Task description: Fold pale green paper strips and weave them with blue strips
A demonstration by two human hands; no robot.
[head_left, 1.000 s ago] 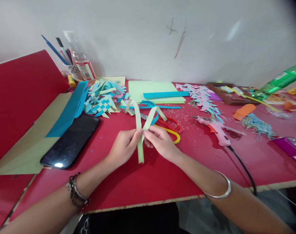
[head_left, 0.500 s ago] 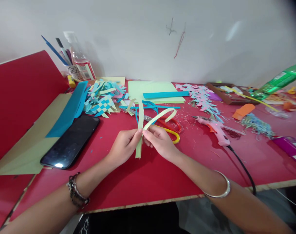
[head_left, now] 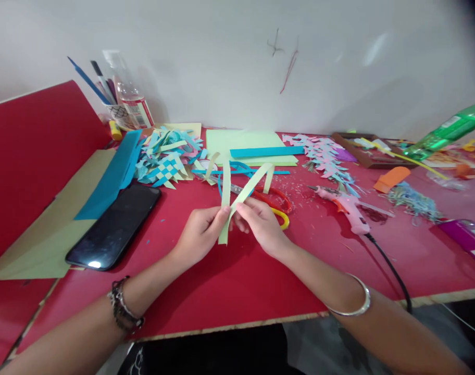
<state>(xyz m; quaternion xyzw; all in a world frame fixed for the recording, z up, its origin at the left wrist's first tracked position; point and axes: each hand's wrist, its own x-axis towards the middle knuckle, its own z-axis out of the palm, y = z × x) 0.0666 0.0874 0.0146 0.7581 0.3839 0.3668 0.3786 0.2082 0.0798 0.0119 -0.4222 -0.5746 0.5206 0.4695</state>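
Observation:
Pale green paper strips (head_left: 226, 187) stand up in a V between my two hands, above the red table (head_left: 237, 286). My left hand (head_left: 200, 232) pinches the left strip low down between thumb and fingers. Thumb and fingers of my right hand (head_left: 264, 226) are closed on the slanting strip (head_left: 253, 183), whose far end bends over and hangs down. Short strip ends show below the fingertips. Behind the hands lie scissors with red and yellow handles (head_left: 283, 219), partly hidden by my right hand, and blue paper strips (head_left: 243, 171).
A black phone (head_left: 114, 226) lies on the left, near a pile of woven paper pieces (head_left: 167, 156). A pink glue gun (head_left: 347, 208) with a black cord rests on the right. Further off are a bottle (head_left: 134, 101), green paper sheets (head_left: 245, 139) and a brown tray (head_left: 358, 156).
The right strip has straightened from a curved loop into a slanting line with a sharper bend at its top. The lower ends have risen slightly. My left hand stays nearly still.

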